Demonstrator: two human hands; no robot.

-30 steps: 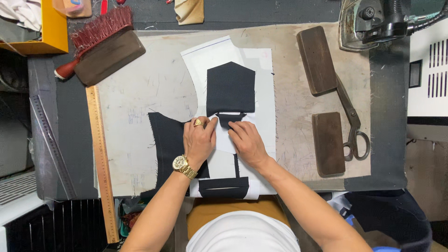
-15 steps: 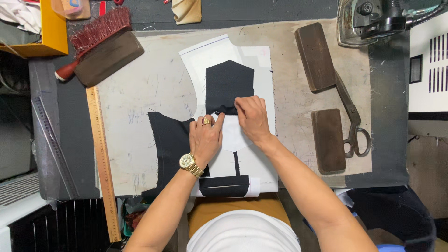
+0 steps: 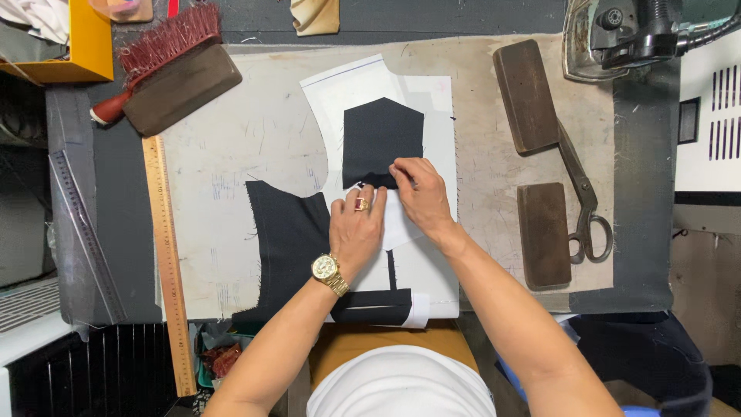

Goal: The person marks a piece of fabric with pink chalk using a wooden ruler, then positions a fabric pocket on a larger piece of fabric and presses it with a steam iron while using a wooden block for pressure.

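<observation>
Head view: black patch (image 3: 382,139) lies on white pattern (image 3: 421,255), mid-surface, its point aimed away from me, long axis running near to far. Right hand (image 3: 421,197) fingers pinch its near edge; left hand (image 3: 356,225) rests flat just beside.

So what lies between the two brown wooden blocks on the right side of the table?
In the head view, the scissors' blades run down past the gap between the upper wooden block and the lower wooden block; otherwise only bare stained table cover.
</observation>
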